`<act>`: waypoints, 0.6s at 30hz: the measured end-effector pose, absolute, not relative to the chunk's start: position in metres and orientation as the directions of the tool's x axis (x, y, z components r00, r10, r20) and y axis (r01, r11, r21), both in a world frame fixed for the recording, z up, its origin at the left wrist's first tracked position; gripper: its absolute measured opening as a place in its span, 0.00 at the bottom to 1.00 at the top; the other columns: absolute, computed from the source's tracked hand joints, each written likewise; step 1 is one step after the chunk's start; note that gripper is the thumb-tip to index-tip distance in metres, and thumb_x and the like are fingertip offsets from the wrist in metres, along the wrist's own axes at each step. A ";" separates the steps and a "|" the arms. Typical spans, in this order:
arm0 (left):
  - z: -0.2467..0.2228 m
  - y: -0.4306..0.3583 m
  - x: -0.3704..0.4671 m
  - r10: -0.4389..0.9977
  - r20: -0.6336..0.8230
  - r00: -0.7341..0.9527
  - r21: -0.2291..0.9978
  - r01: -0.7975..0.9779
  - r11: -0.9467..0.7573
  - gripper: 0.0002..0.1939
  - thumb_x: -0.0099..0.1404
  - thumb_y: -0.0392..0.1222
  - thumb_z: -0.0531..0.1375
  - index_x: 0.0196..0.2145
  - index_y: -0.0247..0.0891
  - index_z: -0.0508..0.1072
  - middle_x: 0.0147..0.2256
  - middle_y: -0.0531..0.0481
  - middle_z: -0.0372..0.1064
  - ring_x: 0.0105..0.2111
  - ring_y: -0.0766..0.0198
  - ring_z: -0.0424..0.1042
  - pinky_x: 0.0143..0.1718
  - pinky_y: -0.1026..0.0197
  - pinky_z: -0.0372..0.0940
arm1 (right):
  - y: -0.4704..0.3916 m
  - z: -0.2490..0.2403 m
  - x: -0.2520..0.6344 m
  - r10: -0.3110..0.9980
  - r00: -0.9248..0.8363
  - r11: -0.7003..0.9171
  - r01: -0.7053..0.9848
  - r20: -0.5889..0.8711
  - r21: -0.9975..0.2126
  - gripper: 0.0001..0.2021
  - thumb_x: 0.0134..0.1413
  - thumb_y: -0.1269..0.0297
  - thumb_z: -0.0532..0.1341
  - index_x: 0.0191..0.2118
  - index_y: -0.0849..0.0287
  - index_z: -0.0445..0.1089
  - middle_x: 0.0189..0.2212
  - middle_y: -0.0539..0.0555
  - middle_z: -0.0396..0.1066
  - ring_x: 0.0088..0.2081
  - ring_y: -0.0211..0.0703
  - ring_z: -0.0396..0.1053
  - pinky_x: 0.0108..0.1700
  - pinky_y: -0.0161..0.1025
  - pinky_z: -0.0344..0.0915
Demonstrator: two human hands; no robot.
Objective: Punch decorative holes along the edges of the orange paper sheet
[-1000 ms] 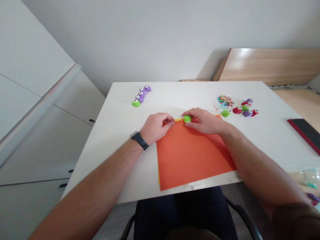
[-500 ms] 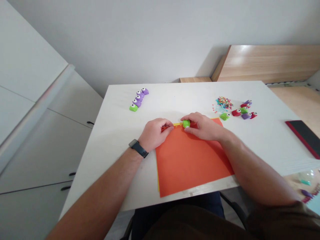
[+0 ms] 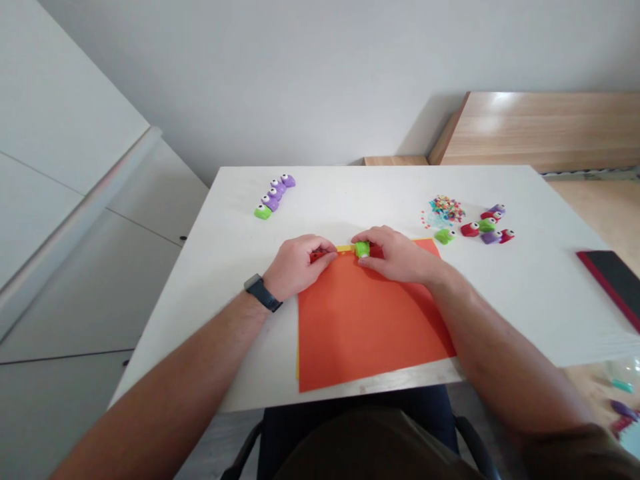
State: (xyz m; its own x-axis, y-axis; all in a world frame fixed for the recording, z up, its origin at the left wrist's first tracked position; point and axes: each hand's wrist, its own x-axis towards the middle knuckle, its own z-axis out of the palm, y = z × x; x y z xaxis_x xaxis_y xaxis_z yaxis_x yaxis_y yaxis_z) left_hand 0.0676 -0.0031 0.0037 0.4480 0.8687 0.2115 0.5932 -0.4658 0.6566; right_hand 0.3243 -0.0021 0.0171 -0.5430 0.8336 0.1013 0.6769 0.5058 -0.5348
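Observation:
At the top edge of an orange sheet of paper (image 3: 370,320), my right hand (image 3: 397,257) grips a small green hole punch (image 3: 362,249) with an eye on it between thumb and fingers. Along that same edge, further left, the closed fingers of my left hand (image 3: 299,267) pinch the paper. A strip of a yellow sheet (image 3: 345,249) shows beneath the orange one, with small round marks beside it. How far the punch sits over the paper is hard to make out.
A row of purple and green eyed pieces (image 3: 273,193) stands at the back left of the white table (image 3: 240,267). Right of the paper lie a pile of coloured confetti (image 3: 447,208), a green eyed piece (image 3: 445,236), several more (image 3: 490,225), and a dark, red-edged flat object (image 3: 610,280).
The view has shifted slightly, so the table and paper appear a little differently placed. Both hands keep their holds on the paper and the green hole punch.

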 end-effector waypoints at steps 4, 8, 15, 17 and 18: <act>0.004 -0.003 0.068 0.860 0.215 0.462 0.647 0.592 -0.480 0.08 0.69 0.43 0.60 0.39 0.41 0.79 0.39 0.50 0.80 0.38 0.61 0.76 0.43 0.58 0.67 | -0.003 0.018 0.324 0.831 -0.545 0.519 0.682 0.114 -0.515 0.19 0.59 0.62 0.64 0.55 0.57 0.73 0.48 0.59 0.76 0.51 0.54 0.72 0.57 0.52 0.67; 0.002 -0.003 0.068 0.856 0.229 0.463 0.646 0.585 -0.490 0.09 0.69 0.44 0.59 0.39 0.41 0.79 0.38 0.49 0.79 0.38 0.60 0.76 0.42 0.58 0.67 | -0.004 0.018 0.325 0.830 -0.545 0.524 0.688 0.119 -0.502 0.20 0.58 0.62 0.64 0.56 0.56 0.73 0.49 0.59 0.76 0.52 0.53 0.72 0.58 0.51 0.67; -0.001 -0.002 0.068 0.854 0.238 0.463 0.645 0.581 -0.496 0.08 0.68 0.43 0.60 0.39 0.41 0.79 0.38 0.49 0.80 0.38 0.60 0.77 0.43 0.58 0.68 | -0.004 0.018 0.327 0.838 -0.526 0.522 0.696 0.145 -0.492 0.19 0.58 0.63 0.64 0.55 0.58 0.73 0.48 0.59 0.77 0.49 0.51 0.73 0.55 0.48 0.68; -0.001 -0.001 0.068 0.849 0.240 0.470 0.644 0.578 -0.502 0.08 0.69 0.42 0.60 0.39 0.41 0.79 0.38 0.50 0.79 0.38 0.60 0.76 0.42 0.58 0.67 | -0.003 0.018 0.327 0.846 -0.514 0.508 0.693 0.145 -0.511 0.19 0.59 0.63 0.63 0.56 0.59 0.73 0.48 0.59 0.77 0.49 0.50 0.74 0.55 0.47 0.68; -0.001 -0.001 0.068 0.846 0.245 0.474 0.642 0.574 -0.507 0.08 0.69 0.42 0.60 0.39 0.41 0.79 0.38 0.50 0.79 0.37 0.60 0.76 0.42 0.58 0.67 | -0.003 0.018 0.327 0.854 -0.498 0.497 0.696 0.150 -0.518 0.19 0.59 0.63 0.62 0.56 0.59 0.72 0.49 0.60 0.76 0.49 0.50 0.74 0.54 0.47 0.68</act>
State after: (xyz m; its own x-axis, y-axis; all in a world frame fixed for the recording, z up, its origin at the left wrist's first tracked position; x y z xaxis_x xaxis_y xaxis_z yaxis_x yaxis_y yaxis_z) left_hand 0.0681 -0.0010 -0.0015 0.4736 0.8461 0.2446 0.5745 -0.5073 0.6424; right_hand 0.3275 -0.0028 0.0178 -0.4981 0.8540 0.1505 0.6962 0.4973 -0.5178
